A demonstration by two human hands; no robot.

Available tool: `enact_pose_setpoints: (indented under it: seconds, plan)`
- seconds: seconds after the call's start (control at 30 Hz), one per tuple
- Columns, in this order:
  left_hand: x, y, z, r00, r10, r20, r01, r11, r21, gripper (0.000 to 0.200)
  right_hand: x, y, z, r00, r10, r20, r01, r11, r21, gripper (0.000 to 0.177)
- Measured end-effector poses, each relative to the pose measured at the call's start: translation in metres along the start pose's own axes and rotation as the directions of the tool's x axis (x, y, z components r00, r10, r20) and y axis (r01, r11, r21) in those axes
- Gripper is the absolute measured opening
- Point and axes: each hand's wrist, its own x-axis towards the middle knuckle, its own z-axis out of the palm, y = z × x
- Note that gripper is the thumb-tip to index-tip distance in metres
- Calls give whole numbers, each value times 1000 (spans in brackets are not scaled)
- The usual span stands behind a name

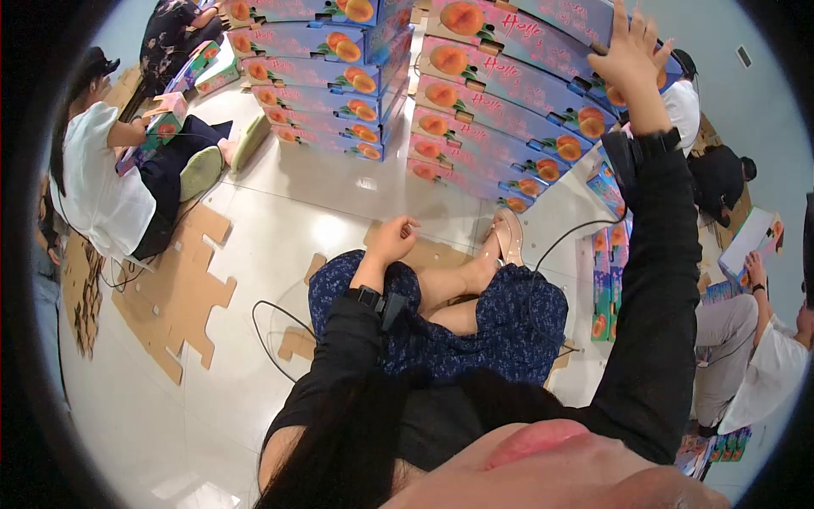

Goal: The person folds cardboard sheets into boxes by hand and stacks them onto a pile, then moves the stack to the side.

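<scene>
Cardboard peach boxes (500,110), blue and pink, stand stacked on the floor (322,195) ahead. The right hand (632,55) presses the top box (526,25) at its edge, fingers spread. The left hand (392,240) rests loosely curled on the knee (403,284).

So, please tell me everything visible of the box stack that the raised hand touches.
The stack is of flat cardboard boxes, purple-blue with pink panels, printed with orange peaches and script lettering. Several layers show, neatly piled. It stands on the pale floor, beside a second similar stack. The right hand, fingers spread, rests on its top box.
</scene>
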Motion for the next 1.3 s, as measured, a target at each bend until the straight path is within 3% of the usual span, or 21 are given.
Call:
enact_pose_setpoints:
  seconds: [0.1, 0.2, 0.3, 0.4, 0.6, 0.63, 0.73, 0.8, 0.93, 1.0, 1.03, 1.07, 1.1, 1.17, 1.2, 1.23, 1.27, 1.3]
  plan:
    - [0, -3, -2, 998, -57, 35, 56, 998, 34, 21, 16, -4, -21, 892, 92, 442, -193, 963, 188, 93]
    - [-1, -1, -3, 997, -50, 52, 46, 997, 62, 21, 29, -6, -43, 833, 86, 546, -209, 964, 167, 91]
    - [-3, 0, -2, 996, -35, 80, 31, 998, 52, 21, 32, 1, -28, 837, 102, 538, -277, 926, 255, 88]
    - [-4, 3, -4, 994, -42, 101, 38, 998, 40, 21, 32, 8, -2, 889, 70, 453, -200, 948, 246, 84]
    - [-9, 5, -3, 988, -47, 144, 42, 998, 41, 21, 42, 15, 30, 850, -8, 527, -221, 902, 370, 80]
    - [-10, 4, -3, 985, -61, 159, 55, 998, 43, 21, 36, 20, 57, 883, -36, 468, -197, 877, 439, 88]
    - [-8, 2, -3, 986, -82, 148, 74, 996, 56, 21, 33, 7, 43, 824, 89, 559, -278, 924, 262, 98]
    - [-7, -4, 1, 985, -84, 148, 77, 995, 58, 22, 27, 13, 73, 822, 20, 570, -222, 932, 286, 100]
    - [-4, -14, 2, 978, -102, 184, 91, 993, 71, 22, 28, 11, 71, 798, 17, 602, -262, 910, 322, 92]
    - [-4, -8, -1, 969, -128, 212, 114, 990, 77, 21, 35, 8, 32, 792, 24, 610, -317, 871, 377, 84]
    - [-4, -18, 1, 973, -102, 205, 101, 995, 15, 20, 48, 16, 2, 703, -63, 709, -380, 809, 448, 78]
    - [-3, -29, 3, 977, -81, 197, 92, 994, -50, 19, 46, -15, 34, 801, -11, 598, -299, 859, 417, 77]
    - [-2, -28, 3, 977, -69, 202, 88, 992, -88, 17, 38, 6, 28, 806, 22, 591, -351, 822, 448, 77]
    - [-1, -30, 2, 974, -102, 202, 114, 992, -49, 16, 30, 2, 40, 866, 44, 498, -294, 849, 438, 82]
    - [-1, -28, 0, 972, -121, 200, 129, 991, -27, 15, 18, -6, 59, 932, 41, 360, -185, 909, 374, 85]
    - [-3, -22, -1, 974, -129, 186, 131, 991, 2, 14, 14, 2, 22, 897, -27, 441, -171, 899, 402, 86]
    - [-6, -17, -3, 974, -131, 187, 128, 991, 28, 14, -11, -10, 21, 985, 173, 23, -168, 906, 389, 79]
    - [-9, -12, -4, 973, -135, 187, 128, 990, 52, 14, -37, -7, 0, 937, 327, -127, -142, 685, 715, 78]
